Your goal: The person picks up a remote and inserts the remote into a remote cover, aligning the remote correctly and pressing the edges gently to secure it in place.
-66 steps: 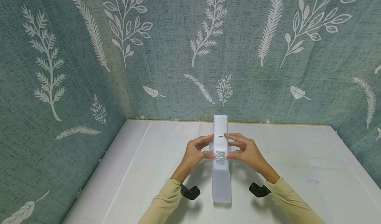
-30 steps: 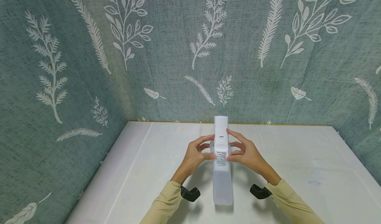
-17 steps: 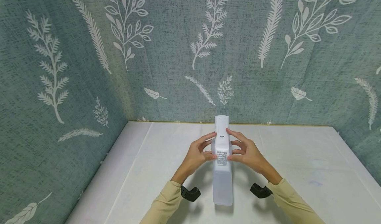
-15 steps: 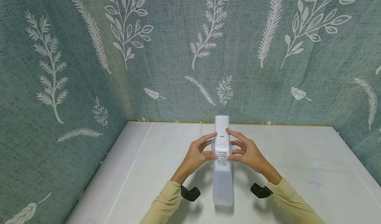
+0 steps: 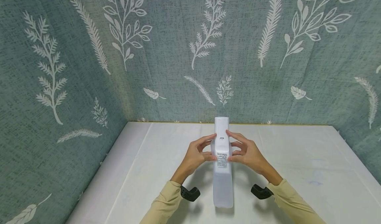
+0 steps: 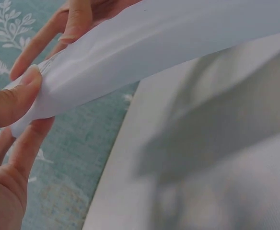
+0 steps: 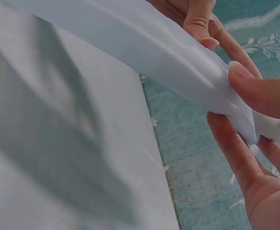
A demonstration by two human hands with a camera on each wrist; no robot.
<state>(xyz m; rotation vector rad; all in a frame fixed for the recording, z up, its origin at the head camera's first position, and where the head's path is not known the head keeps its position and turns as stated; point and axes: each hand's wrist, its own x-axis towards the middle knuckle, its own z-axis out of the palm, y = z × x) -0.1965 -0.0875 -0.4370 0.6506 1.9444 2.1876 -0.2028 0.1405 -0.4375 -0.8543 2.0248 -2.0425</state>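
Observation:
A long white plastic device [image 5: 221, 144] with a small slot and a printed label on its back is held up over the table, its shadow below. Its lower part is a frosted translucent tank [image 5: 223, 191] pointing toward me. My left hand [image 5: 193, 154] grips the left side near the label, thumb on the near edge and fingers on the far edge. My right hand [image 5: 248, 154] grips the opposite side the same way, index finger stretched higher up. In the right wrist view, the white device [image 7: 145, 43] slants between both hands; its front is hidden in the head view.
A white-covered table [image 5: 160, 144] lies under the hands. Grey-green cloth [image 5: 172, 45] with white leaf prints hangs behind it and to the sides. Black wrist mounts stick out from the left sleeve [image 5: 190, 193] and the right sleeve [image 5: 262, 191].
Both hands keep hold of the device, which tips very slightly and sinks a little in view. Earlier, the right index finger slid higher along its side and the left fingertips shifted up.

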